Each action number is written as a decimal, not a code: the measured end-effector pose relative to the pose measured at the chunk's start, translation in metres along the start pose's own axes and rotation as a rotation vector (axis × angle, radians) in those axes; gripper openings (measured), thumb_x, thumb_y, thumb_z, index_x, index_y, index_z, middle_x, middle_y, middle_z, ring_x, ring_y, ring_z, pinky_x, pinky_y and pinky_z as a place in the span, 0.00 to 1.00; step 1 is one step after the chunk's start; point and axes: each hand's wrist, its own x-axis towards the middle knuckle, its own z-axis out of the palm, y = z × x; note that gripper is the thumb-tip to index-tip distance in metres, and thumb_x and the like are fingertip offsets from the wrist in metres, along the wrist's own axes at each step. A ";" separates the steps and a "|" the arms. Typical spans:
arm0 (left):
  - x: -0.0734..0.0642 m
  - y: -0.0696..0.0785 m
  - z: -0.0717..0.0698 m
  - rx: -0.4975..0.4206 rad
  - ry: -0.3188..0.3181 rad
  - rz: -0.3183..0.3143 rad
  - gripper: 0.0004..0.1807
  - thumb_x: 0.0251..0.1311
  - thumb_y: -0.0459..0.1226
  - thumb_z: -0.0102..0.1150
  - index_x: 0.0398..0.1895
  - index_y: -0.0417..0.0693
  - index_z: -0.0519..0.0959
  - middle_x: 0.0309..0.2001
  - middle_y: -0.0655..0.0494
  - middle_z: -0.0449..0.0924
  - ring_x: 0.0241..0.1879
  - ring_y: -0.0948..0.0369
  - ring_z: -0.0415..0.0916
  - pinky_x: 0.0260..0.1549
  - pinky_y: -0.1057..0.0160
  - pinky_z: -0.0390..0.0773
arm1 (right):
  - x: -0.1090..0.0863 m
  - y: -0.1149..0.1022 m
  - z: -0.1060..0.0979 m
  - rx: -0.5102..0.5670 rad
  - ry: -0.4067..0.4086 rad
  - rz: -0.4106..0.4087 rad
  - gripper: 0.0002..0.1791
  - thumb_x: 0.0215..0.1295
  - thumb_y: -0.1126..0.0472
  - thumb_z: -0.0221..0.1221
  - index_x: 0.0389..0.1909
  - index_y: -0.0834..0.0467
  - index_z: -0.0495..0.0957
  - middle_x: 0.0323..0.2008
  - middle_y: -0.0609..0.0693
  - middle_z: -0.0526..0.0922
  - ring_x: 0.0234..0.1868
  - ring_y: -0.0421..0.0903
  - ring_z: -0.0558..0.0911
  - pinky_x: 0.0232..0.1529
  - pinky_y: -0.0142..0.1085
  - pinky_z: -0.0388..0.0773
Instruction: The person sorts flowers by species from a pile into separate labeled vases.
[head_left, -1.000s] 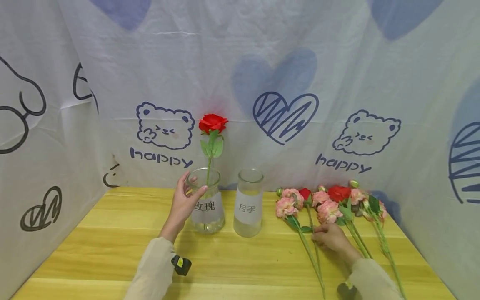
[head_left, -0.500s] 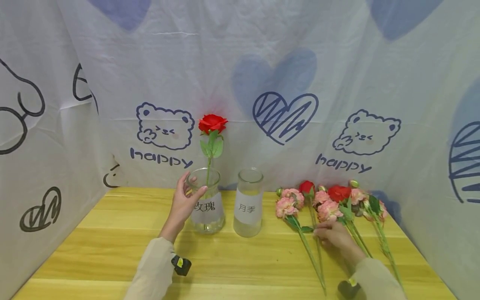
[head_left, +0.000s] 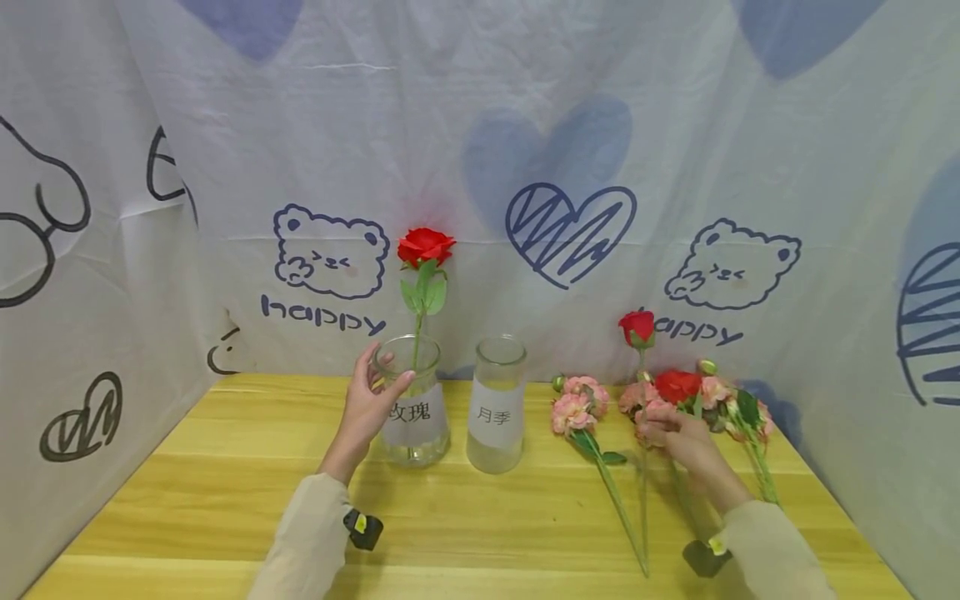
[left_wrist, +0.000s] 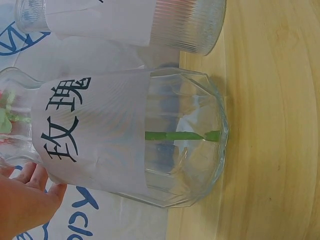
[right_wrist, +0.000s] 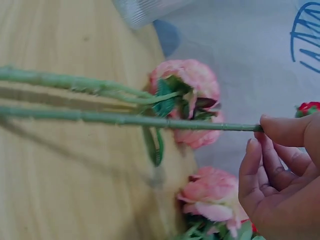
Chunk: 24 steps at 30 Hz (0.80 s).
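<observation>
My left hand grips the neck of a flared glass vase with a white paper label. Inside it one red rose stands upright, its green stem reaching the bottom in the left wrist view. My right hand pinches the long green stem of a second red rose between thumb and fingertips. That rose is raised, its bloom above the flowers on the table. Pink flowers lie to the left of the right hand, and another red rose lies just behind it.
A narrower straight glass vase, also labelled, stands to the right of the flared one. More pink flowers lie at the right of the wooden table. A printed white cloth hangs close behind the table.
My right hand has lifted the red rose by its stem off the table, its bloom moving up and slightly right. The left hand and both vases stay put.
</observation>
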 end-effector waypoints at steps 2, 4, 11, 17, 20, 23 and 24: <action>0.000 0.000 0.000 0.001 -0.001 0.001 0.46 0.63 0.40 0.62 0.76 0.45 0.45 0.70 0.41 0.58 0.71 0.47 0.52 0.69 0.51 0.53 | 0.000 -0.005 -0.002 0.018 0.015 -0.005 0.26 0.69 0.61 0.57 0.61 0.74 0.66 0.44 0.53 0.81 0.39 0.41 0.80 0.43 0.40 0.81; 0.000 0.001 0.000 0.000 0.001 0.000 0.46 0.63 0.40 0.62 0.76 0.45 0.45 0.70 0.41 0.59 0.71 0.47 0.52 0.69 0.51 0.52 | 0.000 -0.009 -0.003 0.042 0.023 -0.013 0.27 0.69 0.60 0.57 0.62 0.74 0.65 0.43 0.51 0.81 0.38 0.39 0.79 0.43 0.39 0.81; 0.001 -0.001 -0.001 0.007 -0.002 0.003 0.46 0.63 0.40 0.62 0.76 0.42 0.45 0.70 0.39 0.58 0.70 0.45 0.51 0.69 0.49 0.53 | 0.001 -0.016 -0.004 0.096 0.056 -0.034 0.28 0.70 0.60 0.56 0.63 0.74 0.64 0.46 0.54 0.81 0.35 0.37 0.80 0.39 0.36 0.82; 0.002 -0.004 -0.001 0.010 0.003 0.007 0.45 0.62 0.40 0.62 0.75 0.43 0.47 0.70 0.41 0.59 0.69 0.46 0.53 0.69 0.50 0.54 | -0.002 -0.021 -0.003 0.237 0.034 -0.005 0.32 0.71 0.60 0.55 0.68 0.73 0.57 0.45 0.48 0.79 0.37 0.35 0.79 0.38 0.33 0.79; 0.002 -0.004 -0.001 0.024 0.005 0.004 0.45 0.61 0.41 0.63 0.75 0.44 0.47 0.69 0.41 0.60 0.69 0.46 0.54 0.68 0.50 0.55 | -0.006 -0.020 -0.002 0.341 0.024 0.004 0.30 0.70 0.60 0.56 0.66 0.72 0.60 0.38 0.38 0.80 0.35 0.34 0.78 0.38 0.31 0.79; 0.002 -0.005 0.000 0.023 0.005 0.008 0.45 0.61 0.41 0.63 0.75 0.44 0.47 0.69 0.41 0.60 0.69 0.46 0.54 0.68 0.50 0.55 | -0.008 -0.018 -0.001 0.408 0.023 0.014 0.24 0.70 0.59 0.57 0.60 0.67 0.66 0.35 0.35 0.80 0.35 0.34 0.77 0.39 0.30 0.78; 0.002 -0.005 0.000 0.018 0.004 0.012 0.45 0.61 0.40 0.63 0.75 0.43 0.47 0.69 0.41 0.60 0.69 0.45 0.54 0.68 0.49 0.55 | -0.009 -0.017 -0.001 0.425 0.022 0.014 0.21 0.70 0.59 0.57 0.58 0.65 0.68 0.35 0.35 0.80 0.34 0.34 0.77 0.39 0.30 0.78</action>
